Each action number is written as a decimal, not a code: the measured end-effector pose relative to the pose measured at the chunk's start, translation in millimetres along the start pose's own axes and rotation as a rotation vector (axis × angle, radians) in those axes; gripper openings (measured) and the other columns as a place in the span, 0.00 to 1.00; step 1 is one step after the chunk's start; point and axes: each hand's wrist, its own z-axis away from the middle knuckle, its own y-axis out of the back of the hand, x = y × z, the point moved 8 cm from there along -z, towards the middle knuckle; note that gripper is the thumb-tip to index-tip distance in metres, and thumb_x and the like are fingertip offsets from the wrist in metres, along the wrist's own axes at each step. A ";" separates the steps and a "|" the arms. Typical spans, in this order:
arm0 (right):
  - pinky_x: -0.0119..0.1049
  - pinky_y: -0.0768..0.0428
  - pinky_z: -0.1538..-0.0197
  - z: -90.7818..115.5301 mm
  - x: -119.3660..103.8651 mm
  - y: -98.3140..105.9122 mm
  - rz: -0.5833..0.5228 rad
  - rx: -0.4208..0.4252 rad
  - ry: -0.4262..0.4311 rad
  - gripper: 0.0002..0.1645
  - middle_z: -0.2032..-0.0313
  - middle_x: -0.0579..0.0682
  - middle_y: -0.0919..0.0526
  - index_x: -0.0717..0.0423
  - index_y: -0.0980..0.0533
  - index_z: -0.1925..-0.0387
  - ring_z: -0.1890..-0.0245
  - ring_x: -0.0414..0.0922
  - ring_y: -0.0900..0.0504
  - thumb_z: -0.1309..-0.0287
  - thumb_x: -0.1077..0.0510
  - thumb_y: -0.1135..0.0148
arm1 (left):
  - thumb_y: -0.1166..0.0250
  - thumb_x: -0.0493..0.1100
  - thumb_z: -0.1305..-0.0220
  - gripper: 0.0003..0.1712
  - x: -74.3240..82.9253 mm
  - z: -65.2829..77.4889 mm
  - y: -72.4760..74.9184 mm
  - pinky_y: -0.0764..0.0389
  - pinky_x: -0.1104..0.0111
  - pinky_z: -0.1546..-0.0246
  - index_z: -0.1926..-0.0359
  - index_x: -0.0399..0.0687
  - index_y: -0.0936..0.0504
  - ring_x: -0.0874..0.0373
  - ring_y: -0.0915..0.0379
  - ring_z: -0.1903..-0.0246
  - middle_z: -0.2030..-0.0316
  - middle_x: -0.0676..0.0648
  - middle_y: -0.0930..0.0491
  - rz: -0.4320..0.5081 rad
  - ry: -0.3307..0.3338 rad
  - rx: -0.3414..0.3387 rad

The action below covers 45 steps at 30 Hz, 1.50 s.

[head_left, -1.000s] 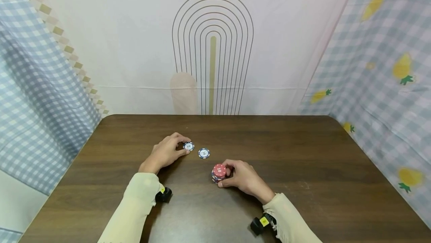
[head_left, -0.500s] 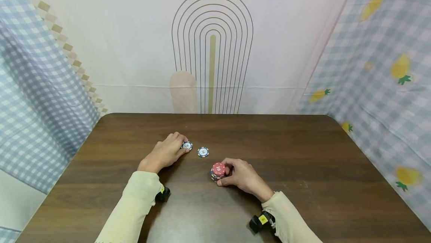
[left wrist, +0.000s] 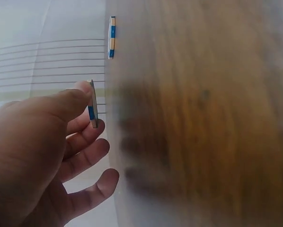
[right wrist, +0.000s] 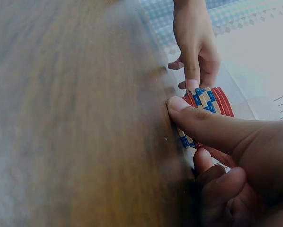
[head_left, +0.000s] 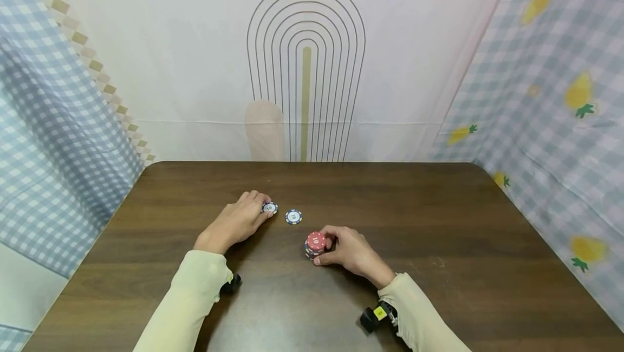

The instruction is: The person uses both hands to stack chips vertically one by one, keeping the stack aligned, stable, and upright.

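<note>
My left hand (head_left: 233,223) pinches a blue-and-white poker chip (head_left: 270,208) by its edge between thumb and fingers. From the left wrist, that chip (left wrist: 93,108) shows a thin edge at the fingertips, with the other fingers spread loosely beside it. A matching chip (head_left: 293,216) lies flat just to its right. Nearer the person, my right hand (head_left: 355,253) grips the side of a short stack of poker chips (head_left: 316,242) with thumb and fingers. Red chips top the stack, and blue-and-cream bands (right wrist: 205,100) show below them in the right wrist view.
The dark wooden table (head_left: 414,206) reaches back to a white cloth backdrop (head_left: 195,70) with printed arches. Checked cloths hang at both sides. Each wrist wears a black camera (head_left: 370,319) over a pale sleeve (head_left: 426,317).
My left fingers have drawn in closer on the chip, covering more of it, and the chip has shifted slightly left. My right hand stays at the stack. The head view has tilted a little.
</note>
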 end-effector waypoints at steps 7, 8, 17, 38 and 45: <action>0.35 0.32 0.65 -0.7 1.6 0.7 -0.001 -0.003 -0.013 0.21 0.72 0.39 0.24 0.42 0.21 0.67 0.72 0.38 0.28 0.55 0.51 0.13 | 0.40 0.47 0.20 0.21 17.0 6.2 8.0 0.17 0.48 0.53 0.38 0.37 0.22 0.45 0.25 0.44 0.43 0.40 0.21 -0.039 -0.092 0.091; 0.35 0.31 0.65 -1.0 1.6 0.6 -0.001 -0.003 -0.013 0.21 0.72 0.39 0.24 0.42 0.21 0.67 0.72 0.39 0.28 0.55 0.51 0.13 | 0.40 0.47 0.20 0.21 20.4 7.1 8.8 0.17 0.48 0.53 0.38 0.37 0.22 0.46 0.25 0.45 0.43 0.40 0.21 -0.039 -0.105 0.100; 0.34 0.31 0.66 -2.0 1.1 -1.1 -0.024 -0.017 -0.008 0.20 0.72 0.40 0.24 0.43 0.20 0.66 0.72 0.38 0.28 0.54 0.51 0.13 | 0.37 0.49 0.21 0.27 47.0 13.7 8.4 0.17 0.50 0.48 0.31 0.37 0.26 0.47 0.23 0.44 0.41 0.41 0.20 0.010 -0.185 0.119; 0.33 0.31 0.68 -2.2 1.7 -1.1 -0.036 -0.025 -0.027 0.19 0.72 0.41 0.23 0.46 0.20 0.67 0.73 0.39 0.27 0.53 0.52 0.14 | 0.28 0.48 0.28 0.54 88.9 18.8 -5.3 0.19 0.70 0.61 0.16 0.42 0.54 0.70 0.22 0.65 0.51 0.55 0.15 0.266 -0.336 0.081; 0.34 0.29 0.65 -2.2 0.1 -0.9 -0.025 -0.025 -0.016 0.19 0.71 0.40 0.21 0.46 0.20 0.66 0.71 0.39 0.26 0.53 0.53 0.14 | 0.27 0.48 0.31 0.53 88.1 18.8 -2.8 0.20 0.71 0.62 0.17 0.44 0.49 0.69 0.22 0.66 0.55 0.56 0.14 0.274 -0.333 0.100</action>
